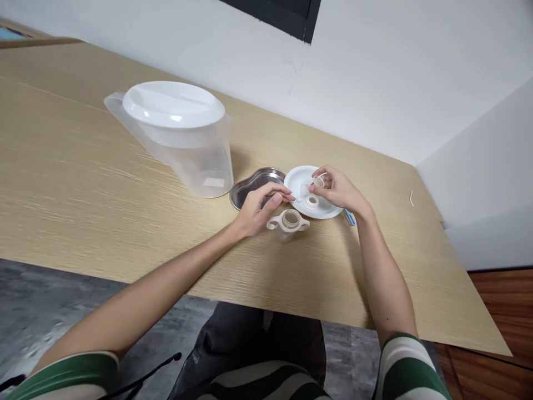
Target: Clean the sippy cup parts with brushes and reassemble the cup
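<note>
My right hand (333,186), over a white plate (295,176), pinches a small clear round plastic piece (318,181) between thumb and fingers. On the plate below it sit a white screw ring (311,201) and a translucent part that I cannot make out fully. My left hand (262,208) hovers at the plate's left edge with its fingers stretched out and holds nothing. Just right of that hand stands a baby bottle (288,222) with two beige handles, upright and without a top. A steel kidney-shaped tray (240,195) lies partly behind my left hand.
A large clear pitcher (200,158) with a white lid (175,105) stands on the wooden table (104,200), left of the tray. A blue-and-white item (350,218) lies at the plate's right. Farther right is a thin white bent piece (411,198). A white wall (358,83) borders the table's back.
</note>
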`<state>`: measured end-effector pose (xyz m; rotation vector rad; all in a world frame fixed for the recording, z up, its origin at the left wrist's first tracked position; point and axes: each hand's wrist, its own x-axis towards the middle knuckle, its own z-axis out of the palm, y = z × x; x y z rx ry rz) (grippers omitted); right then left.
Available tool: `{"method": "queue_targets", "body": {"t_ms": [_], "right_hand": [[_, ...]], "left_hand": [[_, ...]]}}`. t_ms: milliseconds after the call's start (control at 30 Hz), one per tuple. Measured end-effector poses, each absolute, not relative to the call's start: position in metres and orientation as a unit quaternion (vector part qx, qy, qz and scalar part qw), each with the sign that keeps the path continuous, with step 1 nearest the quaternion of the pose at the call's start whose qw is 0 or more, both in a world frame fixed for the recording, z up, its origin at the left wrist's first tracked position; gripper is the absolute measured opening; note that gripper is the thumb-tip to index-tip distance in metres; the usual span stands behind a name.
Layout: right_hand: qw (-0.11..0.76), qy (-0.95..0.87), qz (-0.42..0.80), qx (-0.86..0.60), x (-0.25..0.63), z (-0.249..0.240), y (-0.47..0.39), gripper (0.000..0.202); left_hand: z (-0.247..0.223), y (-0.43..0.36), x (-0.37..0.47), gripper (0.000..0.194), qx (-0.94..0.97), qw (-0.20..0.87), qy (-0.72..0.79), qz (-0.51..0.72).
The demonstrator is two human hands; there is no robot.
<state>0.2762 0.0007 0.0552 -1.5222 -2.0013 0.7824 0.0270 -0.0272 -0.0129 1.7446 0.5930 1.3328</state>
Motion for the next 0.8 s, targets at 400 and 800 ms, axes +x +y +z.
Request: {"method": "queue_targets", "body": {"t_ms": [400,800], "right_hand": [[0.084,-0.756,0.195,-0.619,0.287,0.077,-0.01,0.034],[-0.046,-0.725,0.177,-0.664,0.301,0.077,-0.014,0.036]], "left_hand": [[-0.013,-0.022,0.025,0.05,0.689,0.41,0.259,0.539],[-0.015,-0.022,0.027,0.052,0.681,0.429,0.262,0.532]]}}
